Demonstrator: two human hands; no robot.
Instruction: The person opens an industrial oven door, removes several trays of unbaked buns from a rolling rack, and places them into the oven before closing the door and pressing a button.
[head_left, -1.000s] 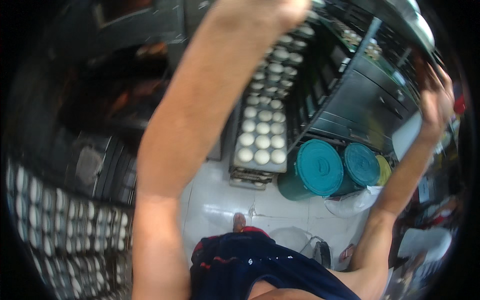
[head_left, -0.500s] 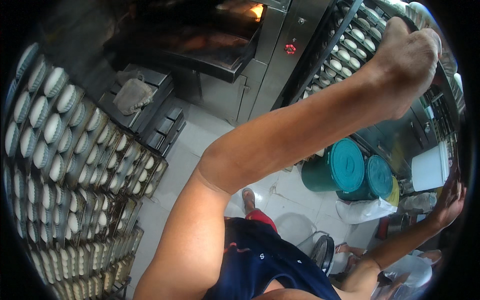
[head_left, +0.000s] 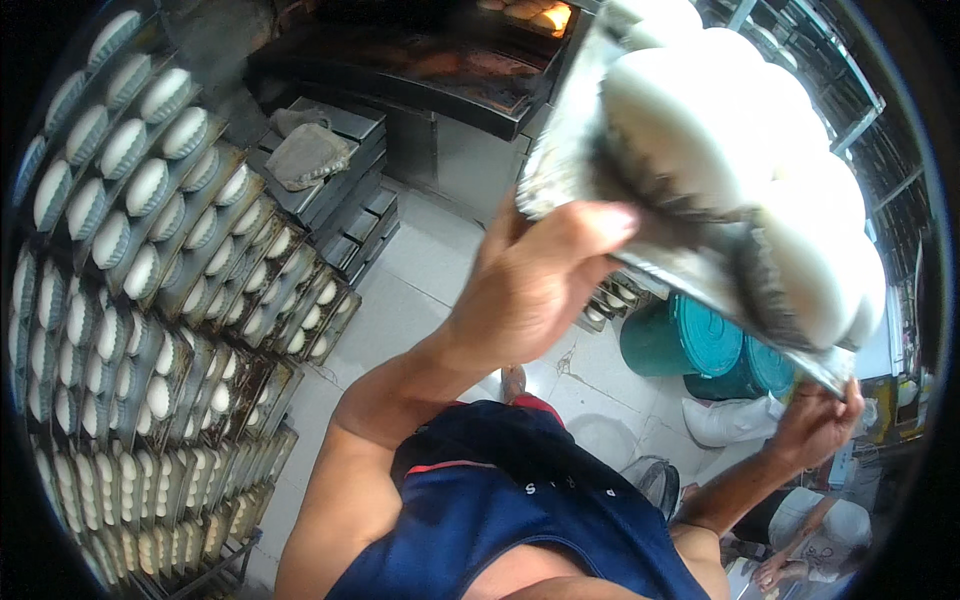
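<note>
On my far left I see the rack (head_left: 150, 330), its shelves packed with trays of pale dough rounds, stacked close so each tray slides in flat. Moving right, my left hand (head_left: 530, 290) grips the near edge of the baking tray (head_left: 640, 225), thumb clamped over the rim and fingers under it to bear the weight. The tray is lifted high, close to my head, tilted, carrying white dough rounds (head_left: 720, 130). Further right my right hand (head_left: 820, 420) pinches the tray's far corner, steadying it above the teal bins (head_left: 700, 340) on the floor.
</note>
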